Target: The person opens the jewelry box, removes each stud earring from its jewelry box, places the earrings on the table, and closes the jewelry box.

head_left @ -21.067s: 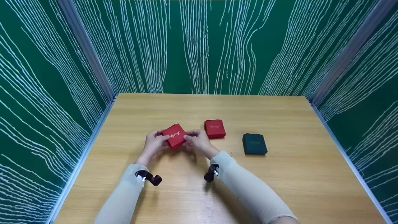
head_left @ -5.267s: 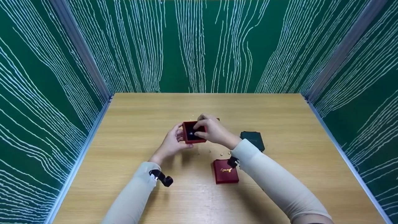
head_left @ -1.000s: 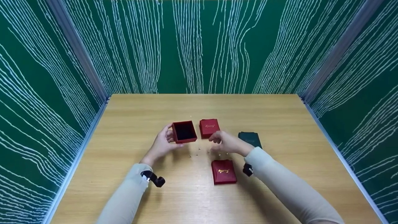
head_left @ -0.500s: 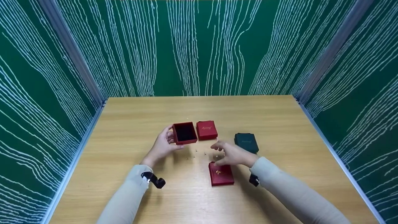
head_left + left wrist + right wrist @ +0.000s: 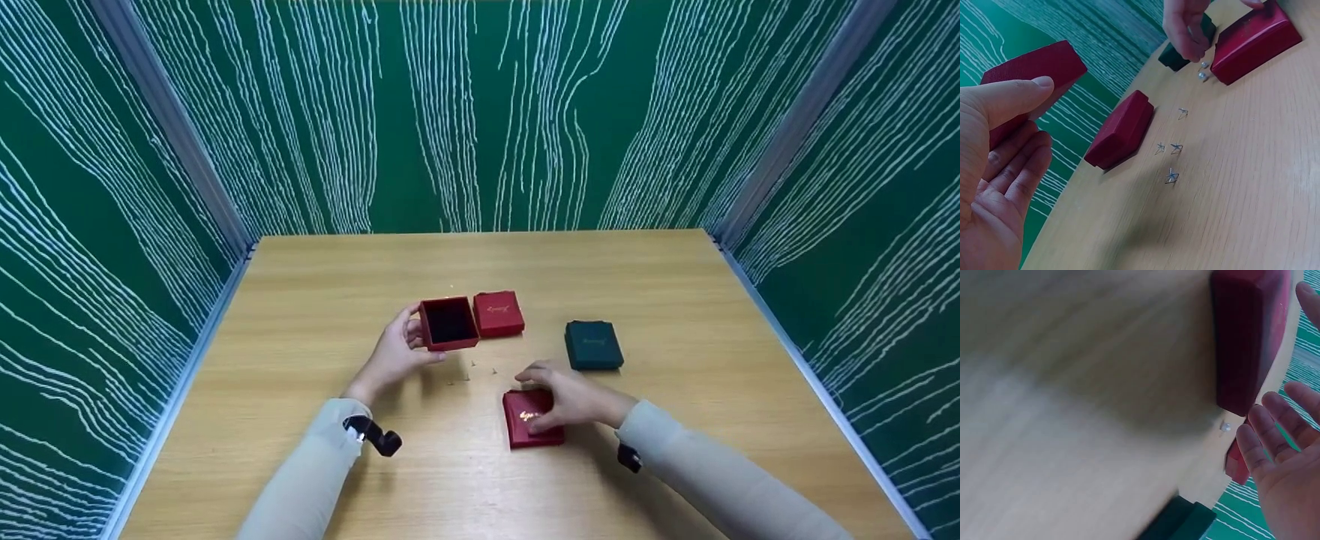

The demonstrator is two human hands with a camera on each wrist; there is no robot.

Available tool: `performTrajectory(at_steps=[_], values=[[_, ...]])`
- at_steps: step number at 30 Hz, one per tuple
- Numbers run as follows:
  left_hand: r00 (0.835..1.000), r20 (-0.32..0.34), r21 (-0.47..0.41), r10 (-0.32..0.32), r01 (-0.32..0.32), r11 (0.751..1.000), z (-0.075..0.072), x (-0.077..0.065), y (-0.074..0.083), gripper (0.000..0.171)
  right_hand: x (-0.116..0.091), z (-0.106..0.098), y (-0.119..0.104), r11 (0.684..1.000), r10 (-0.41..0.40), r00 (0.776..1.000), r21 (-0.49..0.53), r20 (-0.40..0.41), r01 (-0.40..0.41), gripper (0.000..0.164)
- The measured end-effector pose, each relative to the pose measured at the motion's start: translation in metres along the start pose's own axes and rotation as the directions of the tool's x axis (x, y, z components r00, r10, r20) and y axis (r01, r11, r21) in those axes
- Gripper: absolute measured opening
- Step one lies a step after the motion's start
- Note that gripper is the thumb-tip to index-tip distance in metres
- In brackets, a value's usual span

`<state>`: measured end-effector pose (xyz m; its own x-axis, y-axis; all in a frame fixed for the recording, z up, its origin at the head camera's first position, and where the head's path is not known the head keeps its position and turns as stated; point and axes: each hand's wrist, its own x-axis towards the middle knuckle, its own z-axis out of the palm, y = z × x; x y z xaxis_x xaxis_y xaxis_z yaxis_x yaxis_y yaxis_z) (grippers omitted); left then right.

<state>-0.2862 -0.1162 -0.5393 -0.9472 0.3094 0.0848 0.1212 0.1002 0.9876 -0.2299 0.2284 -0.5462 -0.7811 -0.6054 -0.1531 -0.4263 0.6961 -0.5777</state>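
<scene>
My left hand (image 5: 394, 349) grips a red jewelry box (image 5: 449, 324) by its left side, thumb at the front. Its dark inside faces up and looks bare. Over a red jewelry box lid (image 5: 534, 431) with gold lettering hovers my right hand (image 5: 574, 397). In the right wrist view, the fingers (image 5: 1275, 433) are spread beside that lid, and I cannot tell whether any touches it. Several small star-shaped earrings (image 5: 1171, 176) lie on the table between the hands. Two pearl-like studs (image 5: 1202, 75) sit close to the lid, below the right hand in the left wrist view.
A closed red jewelry box (image 5: 499, 313) stands just behind and right of the held box. Farther right is a closed dark green box (image 5: 594, 345). Green panels with white wavy lines (image 5: 450, 112) wall in the wooden table (image 5: 337, 277) on three sides.
Earlier the right hand reached into the held box, where a small star-shaped piece showed. Over the last second it has moved toward me, from near the studs to above the lid.
</scene>
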Motion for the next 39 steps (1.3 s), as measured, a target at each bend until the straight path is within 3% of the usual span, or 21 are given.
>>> performTrajectory(at_steps=[19, 27, 33, 39], values=[[1.000, -0.001, -0.026, 0.016, -0.016, 1.000, 0.001, 0.000, -0.002, 0.102, -0.011, 0.011, -0.002, 0.986, -0.061, 0.996, -0.153, 0.065, 0.070, 0.097], [1.000, 0.011, -0.027, 0.012, -0.012, 1.000, 0.000, 0.000, -0.002, 0.105, -0.011, 0.014, 0.000, 0.987, -0.057, 0.996, -0.146, 0.069, 0.067, 0.099], [1.000, 0.009, -0.014, 0.017, -0.017, 1.000, 0.001, 0.000, -0.001, 0.104, -0.011, 0.004, -0.004, 0.994, -0.039, 0.998, -0.097, 0.051, 0.044, 0.096], [1.000, 0.012, -0.014, 0.016, -0.016, 1.000, 0.002, -0.001, -0.001, 0.103, -0.009, -0.018, -0.010, 0.992, -0.067, 0.997, -0.106, -0.025, 0.064, 0.093]])
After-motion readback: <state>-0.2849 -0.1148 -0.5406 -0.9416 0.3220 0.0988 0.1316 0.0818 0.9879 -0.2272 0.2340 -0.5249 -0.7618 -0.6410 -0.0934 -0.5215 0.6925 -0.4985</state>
